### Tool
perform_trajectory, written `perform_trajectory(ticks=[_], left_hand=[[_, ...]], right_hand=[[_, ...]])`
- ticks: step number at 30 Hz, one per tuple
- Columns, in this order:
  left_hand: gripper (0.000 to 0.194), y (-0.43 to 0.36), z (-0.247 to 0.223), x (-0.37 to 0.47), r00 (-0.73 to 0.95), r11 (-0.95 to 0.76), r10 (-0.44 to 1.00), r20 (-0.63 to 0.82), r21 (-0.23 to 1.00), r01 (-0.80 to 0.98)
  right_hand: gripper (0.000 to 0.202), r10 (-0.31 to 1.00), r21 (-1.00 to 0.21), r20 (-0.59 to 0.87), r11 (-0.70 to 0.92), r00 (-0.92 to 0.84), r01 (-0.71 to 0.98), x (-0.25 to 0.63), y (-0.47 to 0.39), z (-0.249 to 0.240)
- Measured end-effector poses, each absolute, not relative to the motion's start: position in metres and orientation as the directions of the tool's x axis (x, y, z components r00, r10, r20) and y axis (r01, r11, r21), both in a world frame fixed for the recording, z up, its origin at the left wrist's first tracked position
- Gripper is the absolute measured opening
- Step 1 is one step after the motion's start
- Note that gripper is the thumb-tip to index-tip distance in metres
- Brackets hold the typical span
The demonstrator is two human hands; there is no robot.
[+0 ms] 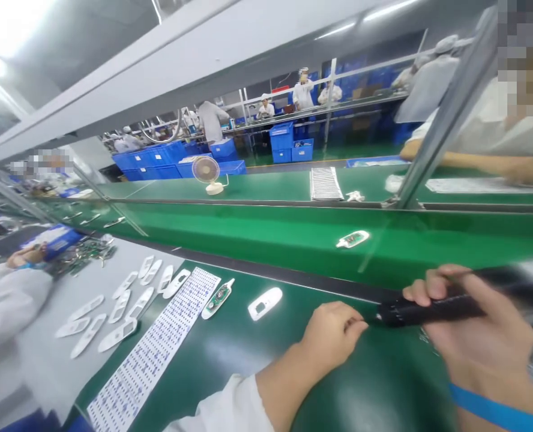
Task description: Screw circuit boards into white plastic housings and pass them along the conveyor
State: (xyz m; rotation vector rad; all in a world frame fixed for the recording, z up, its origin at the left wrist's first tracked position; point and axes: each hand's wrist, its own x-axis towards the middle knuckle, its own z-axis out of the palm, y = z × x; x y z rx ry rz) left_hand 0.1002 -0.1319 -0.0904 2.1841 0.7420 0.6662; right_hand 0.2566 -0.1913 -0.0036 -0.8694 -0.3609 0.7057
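My right hand [491, 324], with a blue band at its wrist, is wrapped round a black electric screwdriver [437, 309] held almost level, its tip pointing left. At that tip my left hand [332, 333] has its fingers pinched together; whatever is between them is too small or hidden to name. Left of my left hand, a white plastic cover [271, 300] with a window lies on the green table. Beside it is a white housing with a green circuit board [219, 300] inside. A long sheet of small printed labels [158, 342] lies further left.
Several white covers [117, 306] are spread on the grey surface at left, near a co-worker's sleeve [9, 300]. A housing with a board [354, 239] lies on the green conveyor belt [257, 225]. Beyond stand a small fan [206, 171] and a metal post [446, 114]; another person sits at right.
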Motion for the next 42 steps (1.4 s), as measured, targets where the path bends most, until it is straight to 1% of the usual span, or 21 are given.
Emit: perform_trajectory(ticks=[3, 4, 5, 7, 8, 11, 13, 15, 17, 19, 22, 24, 27, 29, 32, 35, 36, 38, 40, 41, 42], left_hand=[[0.037, -0.137, -0.085, 0.092, 0.652, -0.561, 0.715, 0.254, 0.764, 0.319], [0.044, -0.139, -0.082, 0.085, 0.615, -0.560, 0.737, 0.280, 0.762, 0.325], [0.045, -0.142, -0.080, 0.077, 0.577, -0.564, 0.754, 0.314, 0.759, 0.325], [0.033, -0.147, -0.079, 0.057, 0.538, -0.596, 0.750, 0.385, 0.746, 0.297], [0.025, -0.148, -0.079, 0.045, 0.541, -0.623, 0.729, 0.419, 0.734, 0.270], [0.016, -0.149, -0.084, 0.011, 0.568, -0.713, 0.648, 0.508, 0.666, 0.217], [0.015, -0.144, -0.087, -0.010, 0.541, -0.746, 0.636, 0.550, 0.619, 0.246], [0.015, -0.133, -0.086, -0.030, 0.496, -0.741, 0.660, 0.564, 0.598, 0.306], [0.013, -0.117, -0.080, -0.051, 0.459, -0.714, 0.697, 0.551, 0.591, 0.375], [0.014, -0.097, -0.072, -0.075, 0.406, -0.658, 0.753, 0.518, 0.590, 0.469], [0.022, -0.067, -0.063, -0.108, 0.228, -0.463, 0.873, 0.432, 0.584, 0.667], [0.026, -0.053, -0.062, -0.121, 0.146, -0.328, 0.925, 0.350, 0.544, 0.772], [0.020, -0.047, -0.067, -0.123, 0.166, -0.275, 0.952, 0.256, 0.482, 0.832], [0.013, -0.049, -0.069, -0.118, 0.159, -0.264, 0.957, 0.242, 0.512, 0.818], [0.014, -0.056, -0.068, -0.110, 0.058, -0.193, 0.975, 0.216, 0.680, 0.707], [0.018, -0.061, -0.066, -0.104, -0.048, -0.105, 0.989, 0.143, 0.883, 0.458], [0.021, -0.062, -0.065, -0.100, -0.061, -0.080, 0.992, 0.107, 0.936, 0.343], [0.029, -0.063, -0.063, -0.091, -0.048, -0.011, 0.999, 0.014, 0.998, 0.056], [0.036, -0.063, -0.060, -0.077, -0.006, 0.102, 0.994, -0.109, 0.954, -0.283], [0.039, -0.063, -0.058, -0.069, 0.025, 0.168, 0.984, -0.174, 0.886, -0.432], [0.040, -0.063, -0.055, -0.061, 0.058, 0.230, 0.969, -0.239, 0.804, -0.549]], right_hand=[[0.029, 0.635, -0.821, 0.023, 0.453, 0.773, -0.348, 0.254, -0.186, -0.007], [0.033, 0.604, -0.848, 0.031, 0.438, 0.796, -0.299, 0.253, -0.184, -0.010], [0.039, 0.585, -0.886, 0.038, 0.395, 0.810, -0.244, 0.251, -0.181, -0.014], [0.049, 0.592, -0.957, 0.011, 0.241, 0.806, -0.163, 0.246, -0.173, -0.024], [0.054, 0.624, -0.975, -0.032, 0.151, 0.780, -0.160, 0.242, -0.169, -0.030], [0.058, 0.732, -0.955, -0.221, -0.028, 0.644, -0.296, 0.228, -0.159, -0.043], [0.059, 0.792, -0.901, -0.355, -0.150, 0.496, -0.406, 0.217, -0.155, -0.048], [0.061, 0.809, -0.833, -0.461, -0.253, 0.365, -0.492, 0.209, -0.154, -0.049], [0.061, 0.801, -0.775, -0.527, -0.317, 0.283, -0.547, 0.203, -0.155, -0.048], [0.056, 0.796, -0.751, -0.550, -0.340, 0.253, -0.566, 0.200, -0.156, -0.048], [0.044, 0.789, -0.745, -0.561, -0.350, 0.249, -0.568, 0.199, -0.156, -0.048], [0.037, 0.781, -0.741, -0.577, -0.377, 0.239, -0.556, 0.198, -0.155, -0.048], [0.034, 0.765, -0.733, -0.609, -0.441, 0.210, -0.519, 0.195, -0.155, -0.047], [0.034, 0.765, -0.757, -0.603, -0.460, 0.226, -0.464, 0.191, -0.156, -0.046], [0.032, 0.780, -0.820, -0.561, -0.477, 0.278, -0.316, 0.184, -0.158, -0.045], [0.032, 0.830, -0.881, -0.464, -0.470, 0.309, -0.060, 0.174, -0.159, -0.048], [0.034, 0.870, -0.902, -0.385, -0.425, 0.308, 0.073, 0.169, -0.158, -0.049], [0.035, 0.952, -0.893, -0.130, -0.234, 0.276, 0.385, 0.158, -0.155, -0.053], [0.026, 0.971, -0.747, 0.180, 0.034, 0.154, 0.664, 0.143, -0.151, -0.058], [0.022, 0.949, -0.635, 0.309, 0.157, 0.062, 0.757, 0.136, -0.149, -0.061], [0.024, 0.916, -0.514, 0.398, 0.265, -0.047, 0.815, 0.128, -0.147, -0.064]])
